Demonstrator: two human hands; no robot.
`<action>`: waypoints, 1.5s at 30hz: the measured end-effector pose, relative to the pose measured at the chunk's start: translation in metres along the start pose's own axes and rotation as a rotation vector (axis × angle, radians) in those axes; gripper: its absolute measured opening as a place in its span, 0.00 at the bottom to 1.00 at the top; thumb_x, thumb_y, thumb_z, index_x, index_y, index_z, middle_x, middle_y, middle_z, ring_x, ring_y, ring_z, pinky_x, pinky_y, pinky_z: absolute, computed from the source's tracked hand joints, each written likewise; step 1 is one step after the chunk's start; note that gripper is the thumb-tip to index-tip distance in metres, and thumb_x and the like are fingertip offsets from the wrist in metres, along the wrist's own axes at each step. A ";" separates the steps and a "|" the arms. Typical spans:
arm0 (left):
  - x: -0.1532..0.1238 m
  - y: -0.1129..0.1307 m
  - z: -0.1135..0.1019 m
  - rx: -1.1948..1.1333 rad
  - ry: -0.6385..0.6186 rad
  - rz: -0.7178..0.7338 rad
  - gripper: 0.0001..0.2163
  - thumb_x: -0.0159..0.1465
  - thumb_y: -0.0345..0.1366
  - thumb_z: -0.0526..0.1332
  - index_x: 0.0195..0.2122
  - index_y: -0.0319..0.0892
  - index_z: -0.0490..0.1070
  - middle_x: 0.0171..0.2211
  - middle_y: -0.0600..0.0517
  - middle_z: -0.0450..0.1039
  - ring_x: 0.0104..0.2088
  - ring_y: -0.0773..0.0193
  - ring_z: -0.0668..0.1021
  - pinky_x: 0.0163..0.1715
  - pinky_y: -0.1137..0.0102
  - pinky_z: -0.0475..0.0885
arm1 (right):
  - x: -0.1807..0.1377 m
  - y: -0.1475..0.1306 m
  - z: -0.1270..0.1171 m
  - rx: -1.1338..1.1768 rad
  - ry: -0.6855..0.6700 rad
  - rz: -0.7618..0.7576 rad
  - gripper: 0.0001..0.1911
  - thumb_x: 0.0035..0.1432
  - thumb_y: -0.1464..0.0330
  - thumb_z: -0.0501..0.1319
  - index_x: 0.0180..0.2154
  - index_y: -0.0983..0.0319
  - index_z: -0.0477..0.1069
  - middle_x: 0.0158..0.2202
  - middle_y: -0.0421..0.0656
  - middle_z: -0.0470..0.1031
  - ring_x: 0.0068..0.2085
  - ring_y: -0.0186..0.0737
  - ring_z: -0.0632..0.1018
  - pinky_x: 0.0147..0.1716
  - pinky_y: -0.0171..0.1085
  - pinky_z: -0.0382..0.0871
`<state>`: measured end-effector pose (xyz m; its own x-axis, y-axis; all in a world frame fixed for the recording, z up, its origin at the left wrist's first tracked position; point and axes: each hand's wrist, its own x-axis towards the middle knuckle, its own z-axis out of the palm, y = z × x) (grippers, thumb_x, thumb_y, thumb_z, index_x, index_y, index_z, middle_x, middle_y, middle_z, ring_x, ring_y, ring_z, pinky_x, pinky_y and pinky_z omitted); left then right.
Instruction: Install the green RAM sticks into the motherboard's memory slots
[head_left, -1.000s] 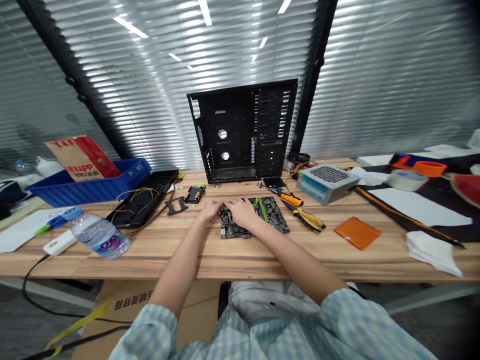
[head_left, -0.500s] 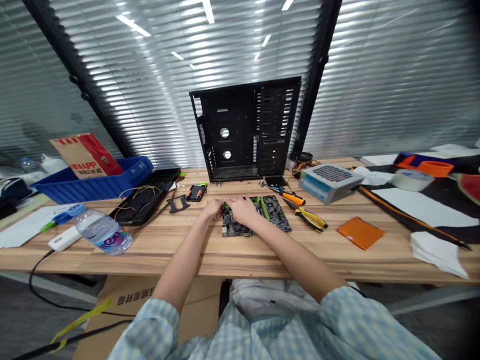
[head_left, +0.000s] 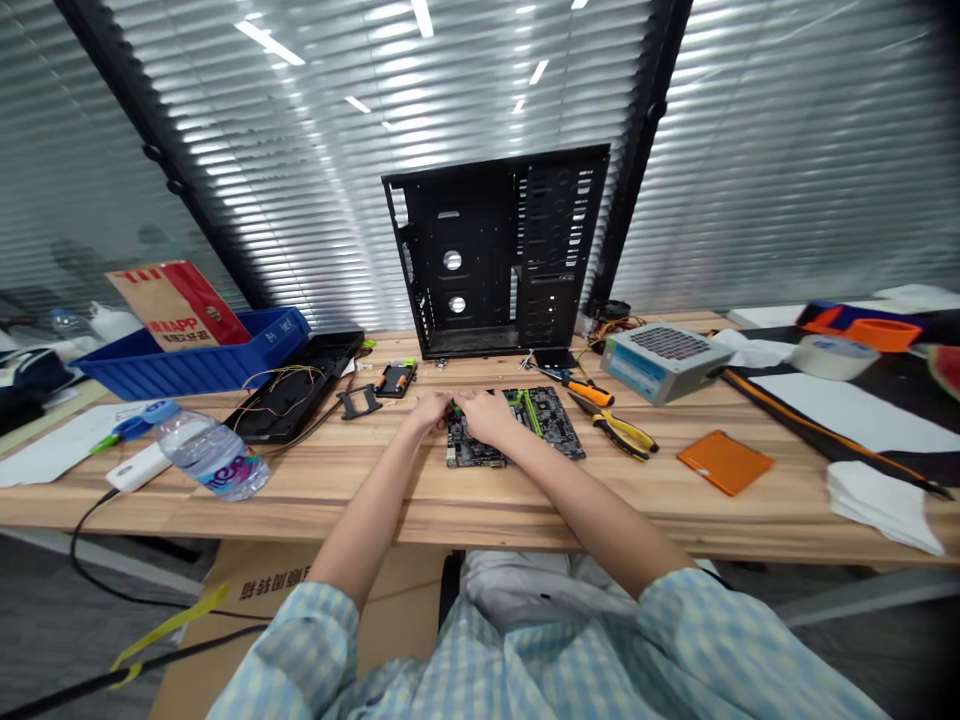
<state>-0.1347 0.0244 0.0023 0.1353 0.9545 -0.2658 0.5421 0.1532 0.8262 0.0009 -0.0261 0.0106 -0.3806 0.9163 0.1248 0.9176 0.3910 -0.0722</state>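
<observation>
A dark motherboard (head_left: 544,425) with green slots lies flat on the wooden table (head_left: 465,500), in front of an empty black computer case (head_left: 495,250) that stands upright. My left hand (head_left: 429,412) rests at the board's left edge with its fingers curled down. My right hand (head_left: 486,416) lies on top of the board's left part, fingers bent and pressed against something small there. The two hands almost touch. What sits under the fingers is hidden.
Right of the board lie an orange-handled screwdriver (head_left: 589,391), yellow pliers (head_left: 622,435), a grey power supply (head_left: 656,360) and an orange pad (head_left: 724,461). To the left are a water bottle (head_left: 210,455), a black side panel (head_left: 296,390) and a blue bin (head_left: 195,358).
Both hands stay on the left part of the motherboard with barely any motion. The camera has tilted a little, so everything sits slightly lower right in view.
</observation>
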 end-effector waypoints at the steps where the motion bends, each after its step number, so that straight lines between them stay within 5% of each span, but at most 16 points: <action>1: 0.000 0.000 0.000 0.007 0.006 0.004 0.17 0.69 0.36 0.49 0.22 0.41 0.56 0.13 0.60 0.54 0.11 0.72 0.62 0.14 0.75 0.53 | 0.000 0.000 0.000 -0.002 0.001 0.006 0.27 0.60 0.74 0.49 0.61 0.60 0.60 0.59 0.51 0.68 0.56 0.47 0.70 0.53 0.50 0.61; 16: 0.009 -0.012 0.000 0.206 0.148 0.131 0.21 0.66 0.42 0.49 0.18 0.41 0.64 0.11 0.53 0.60 0.17 0.65 0.68 0.21 0.72 0.60 | -0.001 0.007 0.007 0.093 0.001 -0.013 0.34 0.55 0.75 0.53 0.64 0.59 0.55 0.65 0.47 0.60 0.65 0.45 0.59 0.61 0.54 0.52; 29: -0.002 -0.001 -0.008 0.465 0.405 0.350 0.18 0.66 0.46 0.50 0.27 0.41 0.69 0.25 0.48 0.73 0.30 0.60 0.75 0.31 0.70 0.63 | -0.014 0.021 -0.007 0.210 0.046 -0.057 0.35 0.56 0.75 0.50 0.66 0.66 0.50 0.68 0.51 0.51 0.68 0.45 0.53 0.64 0.57 0.45; 37: -0.032 0.029 -0.011 0.506 0.540 0.700 0.09 0.65 0.42 0.54 0.36 0.42 0.68 0.33 0.50 0.72 0.29 0.65 0.73 0.33 0.69 0.69 | -0.045 0.050 -0.029 0.206 0.018 -0.034 0.34 0.56 0.75 0.49 0.65 0.67 0.53 0.68 0.52 0.51 0.68 0.46 0.53 0.64 0.56 0.44; 42: -0.082 0.088 -0.012 0.464 0.746 1.176 0.01 0.61 0.32 0.60 0.35 0.43 0.68 0.30 0.51 0.73 0.32 0.64 0.76 0.35 0.69 0.72 | -0.054 0.065 -0.033 0.222 0.004 -0.027 0.33 0.57 0.74 0.48 0.65 0.66 0.54 0.68 0.50 0.52 0.68 0.47 0.54 0.64 0.57 0.46; 45: -0.121 0.120 -0.017 0.380 0.903 1.376 0.11 0.56 0.30 0.65 0.39 0.45 0.70 0.33 0.51 0.74 0.34 0.60 0.77 0.36 0.65 0.74 | -0.056 0.070 -0.035 0.220 -0.025 -0.035 0.33 0.57 0.73 0.48 0.65 0.66 0.54 0.67 0.50 0.52 0.67 0.48 0.54 0.64 0.59 0.44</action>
<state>-0.1002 -0.0686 0.1423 0.2324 0.1691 0.9578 0.6072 -0.7945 -0.0070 0.0901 -0.0531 0.0334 -0.4170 0.9026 0.1063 0.8577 0.4296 -0.2825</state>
